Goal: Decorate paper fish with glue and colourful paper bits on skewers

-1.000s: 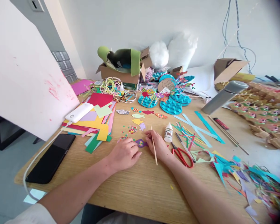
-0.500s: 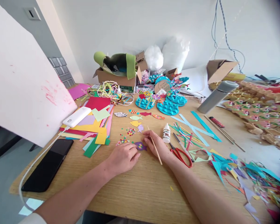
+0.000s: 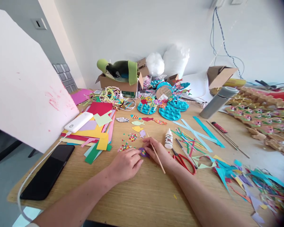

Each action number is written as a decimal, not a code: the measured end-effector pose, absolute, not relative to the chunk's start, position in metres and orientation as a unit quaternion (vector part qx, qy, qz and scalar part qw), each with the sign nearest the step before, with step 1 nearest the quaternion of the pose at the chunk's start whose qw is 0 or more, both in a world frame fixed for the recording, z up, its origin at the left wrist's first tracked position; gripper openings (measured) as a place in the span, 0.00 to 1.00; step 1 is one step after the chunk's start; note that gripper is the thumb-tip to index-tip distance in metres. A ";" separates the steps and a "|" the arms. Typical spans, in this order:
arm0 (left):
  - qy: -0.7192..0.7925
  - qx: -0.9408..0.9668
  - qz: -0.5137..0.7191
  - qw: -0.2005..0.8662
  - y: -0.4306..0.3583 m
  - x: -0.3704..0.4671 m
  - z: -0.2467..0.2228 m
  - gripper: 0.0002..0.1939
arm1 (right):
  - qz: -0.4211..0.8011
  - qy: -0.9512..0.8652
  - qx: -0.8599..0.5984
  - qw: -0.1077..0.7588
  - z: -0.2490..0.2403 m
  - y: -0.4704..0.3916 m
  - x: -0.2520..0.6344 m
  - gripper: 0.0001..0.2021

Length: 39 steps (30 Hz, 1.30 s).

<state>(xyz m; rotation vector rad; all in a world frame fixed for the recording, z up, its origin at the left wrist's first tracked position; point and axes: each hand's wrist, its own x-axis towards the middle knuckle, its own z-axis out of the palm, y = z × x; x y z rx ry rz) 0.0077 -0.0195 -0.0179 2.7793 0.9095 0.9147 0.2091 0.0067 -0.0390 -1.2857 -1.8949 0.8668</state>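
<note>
On the table in front of me lies a purple paper fish (image 3: 144, 152) with coloured dots on it, between my two hands. My right hand (image 3: 159, 154) has a thin wooden stick (image 3: 158, 157) between its fingers, and its fingertips rest on the fish's right side. My left hand (image 3: 127, 162) is at the fish's left edge, its fingers curled together; whether they hold anything small is hidden. Just beyond sit piles of paper confetti dots (image 3: 133, 137). Farther back are cut paper fish, among them a yellow one (image 3: 137, 129) and a lilac one (image 3: 142, 134).
A glue bottle (image 3: 168, 139), red-handled scissors (image 3: 185, 162) and paper strips (image 3: 189, 135) lie right of my hands. Coloured paper sheets (image 3: 100, 108), a power bank (image 3: 78, 122) and a phone (image 3: 47, 173) are on the left. A grey flask (image 3: 217, 104) stands at the right.
The view has shifted slightly. My hands have drawn closer around the purple fish, and my right fingers cover more of its right side. The stick stays in my right hand.
</note>
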 end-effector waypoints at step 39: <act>0.375 0.866 0.328 0.046 -0.012 0.003 -0.024 0.08 | 0.017 -0.778 -0.598 0.191 -0.002 0.124 0.265 0.14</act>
